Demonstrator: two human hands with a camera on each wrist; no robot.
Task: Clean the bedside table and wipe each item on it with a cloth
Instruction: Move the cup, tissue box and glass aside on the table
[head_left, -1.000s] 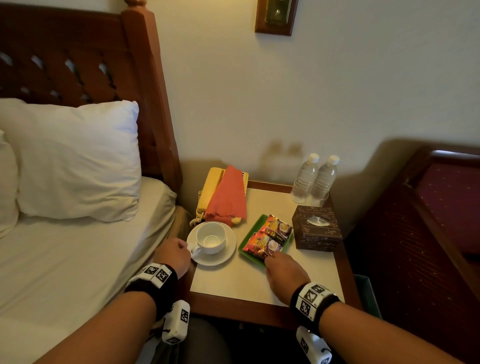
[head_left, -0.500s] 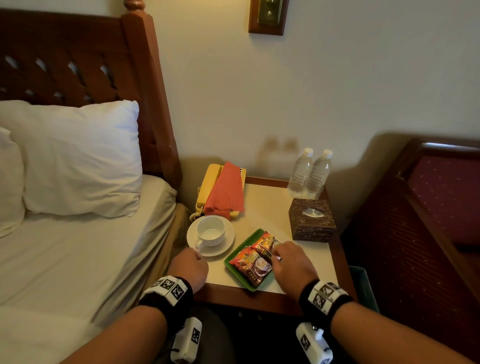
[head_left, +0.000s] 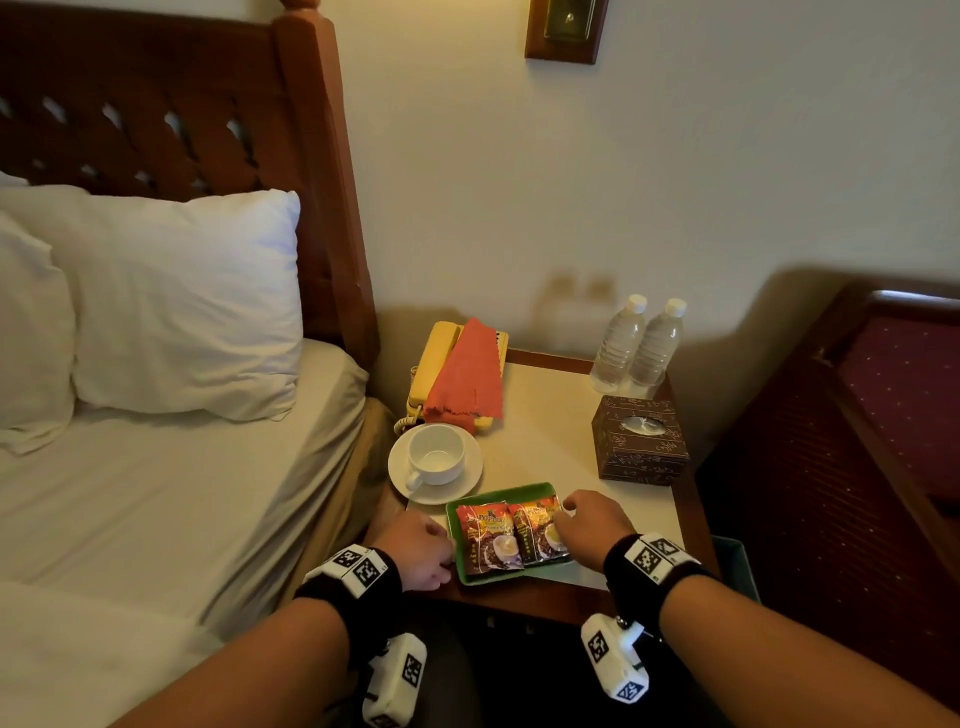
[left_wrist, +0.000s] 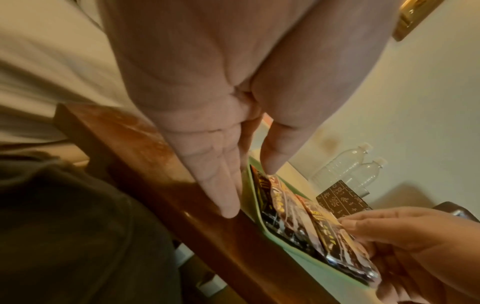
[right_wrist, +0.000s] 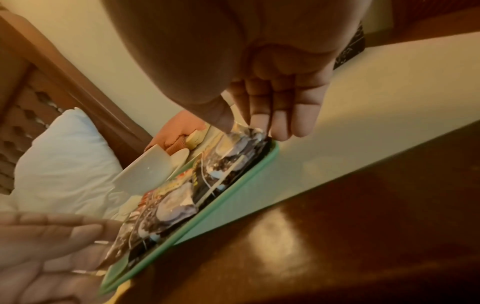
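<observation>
A green tray (head_left: 519, 489) carrying two coffee sachets (head_left: 501, 538) sits at the front edge of the bedside table (head_left: 545, 426). My left hand (head_left: 444, 561) holds its left rim, thumb on top and fingers alongside (left_wrist: 228, 203). My right hand (head_left: 565, 512) pinches the right rim, with the thumb on a sachet (right_wrist: 233, 144). The orange cloth (head_left: 470, 374) lies draped over a yellow phone (head_left: 431, 358) at the back left. In front of the phone stands a white cup (head_left: 435, 454) on its saucer (head_left: 400, 473).
Two water bottles (head_left: 639, 343) stand at the back right corner, with a dark patterned tissue box (head_left: 639, 441) in front of them. The bed (head_left: 182, 493) and pillow (head_left: 182, 301) lie to the left. A dark wooden chair (head_left: 857, 441) stands to the right.
The tray has slid toward the table's front edge and turned square to me. My left hand left the saucer and took the tray's left rim. My right hand stayed with the tray.
</observation>
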